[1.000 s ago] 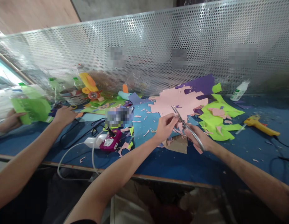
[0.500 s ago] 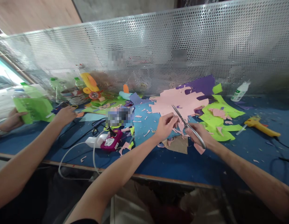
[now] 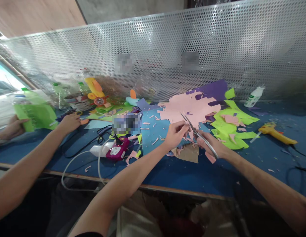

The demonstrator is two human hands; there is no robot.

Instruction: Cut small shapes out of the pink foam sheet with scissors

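My right hand [image 3: 207, 142] grips a pair of metal scissors [image 3: 190, 122] by the handles. The blades point up and left, slightly apart, over a large pink sheet with jagged cut edges [image 3: 184, 103]. Close beside the blades, my left hand [image 3: 178, 133] is closed in a pinch; whatever lies between its fingertips is too small to make out. Beneath my hands are a blue sheet [image 3: 153, 130] strewn with pink snippets, and a brown piece of cardboard [image 3: 188, 154].
On the left, another person's hands [image 3: 69, 122] are beside a green sheet [image 3: 42, 116] and plastic bottles. A magenta power socket [image 3: 117, 149] with cables lies left of my arm. Lime green scraps [image 3: 229, 126], a yellow glue gun [image 3: 277, 133] and a white bottle [image 3: 254, 97] are to the right.
The scissor blades have parted slightly, and their tips have shifted a little left. My left hand stays pinched in nearly the same place. The other person's hand at the left has moved slightly.
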